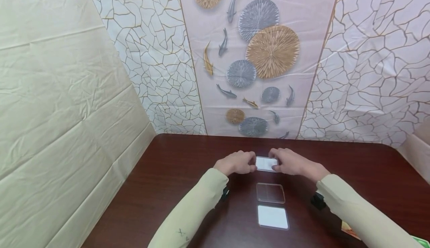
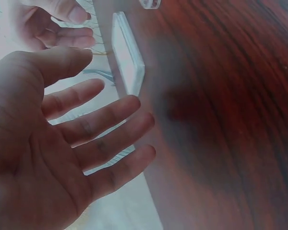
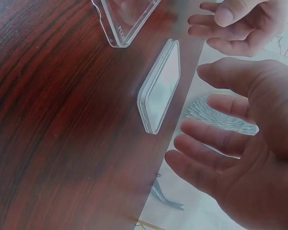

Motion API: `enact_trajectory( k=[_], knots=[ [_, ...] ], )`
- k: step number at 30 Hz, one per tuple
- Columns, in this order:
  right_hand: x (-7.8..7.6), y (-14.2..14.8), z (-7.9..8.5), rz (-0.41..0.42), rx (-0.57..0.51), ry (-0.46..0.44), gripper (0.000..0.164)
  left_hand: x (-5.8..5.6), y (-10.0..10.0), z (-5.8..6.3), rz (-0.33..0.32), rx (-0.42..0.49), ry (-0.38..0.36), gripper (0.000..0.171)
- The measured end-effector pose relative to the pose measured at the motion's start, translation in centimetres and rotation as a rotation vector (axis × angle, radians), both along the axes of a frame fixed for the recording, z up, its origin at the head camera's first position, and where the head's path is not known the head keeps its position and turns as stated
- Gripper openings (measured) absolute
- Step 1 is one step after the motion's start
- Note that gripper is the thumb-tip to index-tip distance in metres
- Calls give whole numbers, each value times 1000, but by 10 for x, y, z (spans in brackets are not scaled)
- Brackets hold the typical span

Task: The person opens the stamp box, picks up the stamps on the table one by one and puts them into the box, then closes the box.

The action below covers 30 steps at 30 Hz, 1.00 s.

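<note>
Flanking the case (image 1: 265, 163) on the table (image 1: 161, 173) with left hand (image 1: 237, 162) and right hand (image 1: 291, 161), fingers loosely spread
Masking part of its right edge in head view; cannot identify orange item (image 1: 349, 230) behind right sleeve (image 1: 362, 210)

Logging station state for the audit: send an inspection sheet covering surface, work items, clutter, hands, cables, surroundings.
Surface: glossy dark red-brown wood-grain table.
Work items: three in a column: clear-edged white rectangular case farthest, transparent rectangular plastic case in the middle, white rectangular panel with clear edges nearest.
Clutter: orange-yellow item and green-edged item by the right forearm, both partly hidden, unidentified.
Hands: left hand and right hand flank the farthest case, fingers relaxed; contact unclear.
Cables: nothing seen.
Surroundings: fish-and-lily-pad patterned backdrop behind, creased cream cloth at left.
</note>
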State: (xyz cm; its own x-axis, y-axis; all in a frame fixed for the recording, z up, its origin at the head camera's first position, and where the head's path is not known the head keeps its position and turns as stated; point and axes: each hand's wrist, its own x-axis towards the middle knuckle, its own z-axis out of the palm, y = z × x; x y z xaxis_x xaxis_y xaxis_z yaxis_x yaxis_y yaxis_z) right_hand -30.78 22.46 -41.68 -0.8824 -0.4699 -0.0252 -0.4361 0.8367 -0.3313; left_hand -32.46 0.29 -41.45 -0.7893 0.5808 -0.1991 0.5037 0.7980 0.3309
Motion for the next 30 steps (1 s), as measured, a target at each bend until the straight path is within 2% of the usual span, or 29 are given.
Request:
enact_trajectory(
  k=[9, 14, 18, 30],
  knots=[
    [-5, -1, -8, 21, -20, 49, 29, -9, -1, -13, 20, 45, 7, 17],
    [-9, -1, -13, 0, -15, 36, 30, -15, 2, -20, 1, 51, 69, 17],
    [-12, -2, -17, -7, -10, 27, 32, -18, 7, -26, 14, 26, 105, 20],
    [-19, -6, -25, -30, 3, 22, 35, -23, 12, -33, 92, -27, 79, 39]
  ],
)
